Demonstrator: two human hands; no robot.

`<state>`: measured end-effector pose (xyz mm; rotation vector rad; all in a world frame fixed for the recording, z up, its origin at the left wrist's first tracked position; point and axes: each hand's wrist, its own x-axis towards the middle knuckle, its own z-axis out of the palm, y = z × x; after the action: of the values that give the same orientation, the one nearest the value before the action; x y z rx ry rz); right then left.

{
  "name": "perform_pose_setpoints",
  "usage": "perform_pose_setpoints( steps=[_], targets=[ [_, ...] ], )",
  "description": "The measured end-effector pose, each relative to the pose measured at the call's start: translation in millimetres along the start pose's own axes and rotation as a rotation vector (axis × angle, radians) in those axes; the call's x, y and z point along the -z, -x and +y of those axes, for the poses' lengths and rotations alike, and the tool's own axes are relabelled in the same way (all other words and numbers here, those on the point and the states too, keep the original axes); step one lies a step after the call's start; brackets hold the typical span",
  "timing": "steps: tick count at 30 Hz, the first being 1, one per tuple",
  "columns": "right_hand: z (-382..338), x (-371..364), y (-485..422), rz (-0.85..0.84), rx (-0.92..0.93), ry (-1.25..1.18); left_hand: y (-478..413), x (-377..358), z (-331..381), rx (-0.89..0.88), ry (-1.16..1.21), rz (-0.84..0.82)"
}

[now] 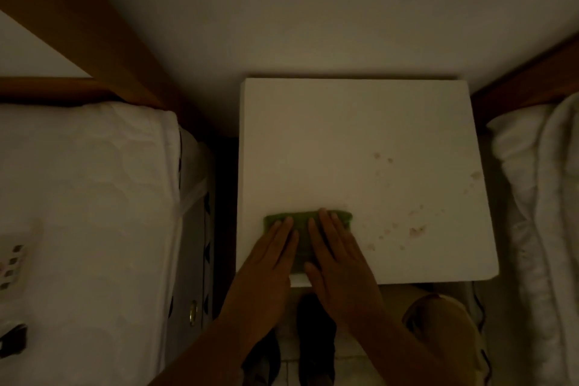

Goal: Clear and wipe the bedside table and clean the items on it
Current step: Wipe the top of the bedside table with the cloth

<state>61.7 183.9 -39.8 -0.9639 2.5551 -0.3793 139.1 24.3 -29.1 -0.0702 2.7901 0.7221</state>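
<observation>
The white bedside table (360, 135) fills the middle of the head view, its top bare apart from a cloth. A green cloth (302, 222) lies flat near the front left edge. My left hand (269, 263) and my right hand (338, 260) both press flat on the cloth, fingers stretched out and pointing away from me. Pinkish stains (416, 230) speckle the right front part of the table top, to the right of the cloth. Most of the cloth is hidden under my hands.
A bed with a white quilted cover (87, 213) stands close on the left, with a wooden headboard (94, 41) behind it. White bedding (542, 213) lies on the right. A dark shoe (316, 338) on tiled floor and a tan object (445, 323) sit below the table's front edge.
</observation>
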Motion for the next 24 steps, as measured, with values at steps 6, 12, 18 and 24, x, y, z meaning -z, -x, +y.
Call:
perform_pose_setpoints(
  steps=[6, 12, 18, 24],
  targets=[
    [43, 33, -64, -0.038, 0.026, 0.028, -78, 12, 1, -0.006, 0.0, 0.137],
    [87, 70, -149, -0.032, 0.033, 0.029, -173, 35, -7, -0.031, -0.041, 0.192],
    [114, 89, -208, -0.032, 0.003, 0.011, -235, 54, -15, -0.023, -0.065, 0.174],
    [123, 96, -232, -0.035, -0.029, 0.032, -264, 64, -12, 0.012, -0.072, 0.122]
  ],
)
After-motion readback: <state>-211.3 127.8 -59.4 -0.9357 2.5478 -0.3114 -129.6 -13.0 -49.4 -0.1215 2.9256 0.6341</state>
